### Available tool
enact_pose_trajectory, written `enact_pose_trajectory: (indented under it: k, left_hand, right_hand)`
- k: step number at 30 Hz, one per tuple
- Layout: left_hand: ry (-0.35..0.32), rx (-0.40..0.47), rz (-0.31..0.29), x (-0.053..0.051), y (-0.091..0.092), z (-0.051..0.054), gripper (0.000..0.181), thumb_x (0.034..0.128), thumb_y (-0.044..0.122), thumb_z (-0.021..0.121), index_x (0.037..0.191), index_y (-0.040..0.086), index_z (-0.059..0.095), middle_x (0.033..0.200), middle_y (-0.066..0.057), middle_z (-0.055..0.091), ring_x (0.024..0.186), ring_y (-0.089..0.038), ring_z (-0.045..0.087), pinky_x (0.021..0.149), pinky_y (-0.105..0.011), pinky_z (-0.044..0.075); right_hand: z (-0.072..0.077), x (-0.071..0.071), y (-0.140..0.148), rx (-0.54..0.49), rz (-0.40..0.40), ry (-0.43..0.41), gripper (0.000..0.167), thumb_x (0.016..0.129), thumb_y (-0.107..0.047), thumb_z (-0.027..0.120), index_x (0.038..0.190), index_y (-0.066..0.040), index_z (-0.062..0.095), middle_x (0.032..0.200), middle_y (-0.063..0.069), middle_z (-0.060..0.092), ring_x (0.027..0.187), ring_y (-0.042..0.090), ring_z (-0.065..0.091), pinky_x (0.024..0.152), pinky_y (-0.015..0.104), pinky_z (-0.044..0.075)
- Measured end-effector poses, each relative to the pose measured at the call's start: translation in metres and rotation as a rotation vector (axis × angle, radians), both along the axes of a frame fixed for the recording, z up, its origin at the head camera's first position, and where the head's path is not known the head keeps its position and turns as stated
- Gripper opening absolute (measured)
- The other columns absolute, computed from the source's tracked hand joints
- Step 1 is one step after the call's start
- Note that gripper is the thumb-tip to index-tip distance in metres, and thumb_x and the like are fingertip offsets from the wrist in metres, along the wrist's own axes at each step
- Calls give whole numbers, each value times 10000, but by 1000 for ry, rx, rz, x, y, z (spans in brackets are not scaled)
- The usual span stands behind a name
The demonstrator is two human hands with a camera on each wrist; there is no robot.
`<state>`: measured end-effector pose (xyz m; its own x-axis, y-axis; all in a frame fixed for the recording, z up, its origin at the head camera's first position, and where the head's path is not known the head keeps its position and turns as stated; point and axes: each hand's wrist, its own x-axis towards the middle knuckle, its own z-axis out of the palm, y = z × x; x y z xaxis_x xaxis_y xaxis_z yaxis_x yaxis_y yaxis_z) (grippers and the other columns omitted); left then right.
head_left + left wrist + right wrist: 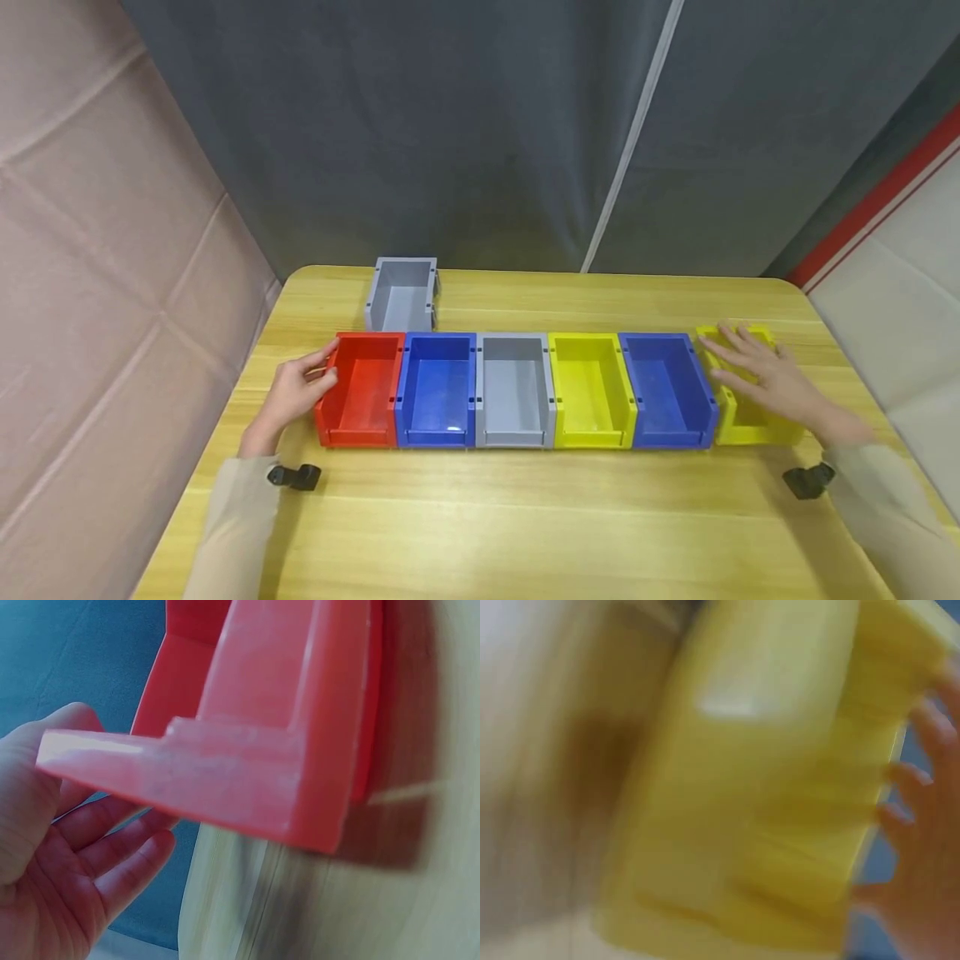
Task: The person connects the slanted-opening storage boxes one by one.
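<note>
In the head view, my left hand (pixel 294 390) is at the left wall of a red bin (pixel 366 390), with its thumb and fingertips by the rim. The left wrist view shows the fingers of that hand (pixel 67 847) loosely bent outside the red bin's wall (pixel 217 776). My right hand (pixel 765 379) is spread above a yellow bin (pixel 750 435) at the row's right end. In the right wrist view, its fingertips lie near the rim of this yellow bin (pixel 765 787); blur hides the exact contact.
Between the hands stand a blue bin (pixel 438 387), a grey bin (pixel 514 387), another yellow bin (pixel 591 387) and a second blue bin (pixel 666 387), side by side. Another grey bin (pixel 403 304) sits behind the row. A dark curtain (pixel 450 133) hangs beyond the wooden table (pixel 510 517).
</note>
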<state>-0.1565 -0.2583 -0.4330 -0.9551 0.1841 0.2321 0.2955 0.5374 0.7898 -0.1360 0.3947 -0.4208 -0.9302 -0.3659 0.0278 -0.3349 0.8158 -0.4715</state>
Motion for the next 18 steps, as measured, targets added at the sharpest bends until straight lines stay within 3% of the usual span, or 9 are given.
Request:
enact_pose_trajectory:
  k: [4, 11, 16, 18]
  left_hand:
    - [8, -18, 7, -5, -5, -6, 436, 822, -141, 562, 1252, -158, 494, 1196, -362, 522, 986, -471, 583, 802, -432, 499]
    - [-2, -17, 25, -9, -13, -17, 451, 838, -96, 572, 1283, -99, 504, 1234, -315, 526, 1014, -440, 582, 815, -415, 503]
    - [-9, -21, 28, -7, -10, -16, 449, 838, -104, 578, 1280, -108, 501, 1221, -333, 525, 1007, -450, 588, 811, -420, 501]
    - [-8, -18, 27, -4, -6, -10, 441, 831, -126, 570, 1266, -134, 497, 1204, -358, 521, 990, -469, 587, 804, -442, 497]
  right_hand:
    - [-9, 1, -2, 23, -9, -37, 593, 974, -260, 498, 1503, -217, 234, 1563, 121, 27, 1412, 358, -54, 972, 723, -201]
    - [-4, 2, -7, 119, -19, -21, 603, 978, -309, 482, 1509, -250, 204, 1557, 156, 46, 1389, 448, 13, 984, 762, -104]
    - [-8, 5, -8, 169, -11, 15, 604, 980, -310, 480, 1511, -241, 201, 1556, 167, 50, 1359, 508, 60, 950, 809, -10]
    - [-10, 5, -7, 164, -13, 21, 601, 976, -307, 489, 1508, -243, 216, 1558, 156, 56, 1363, 500, 63, 946, 813, 3]
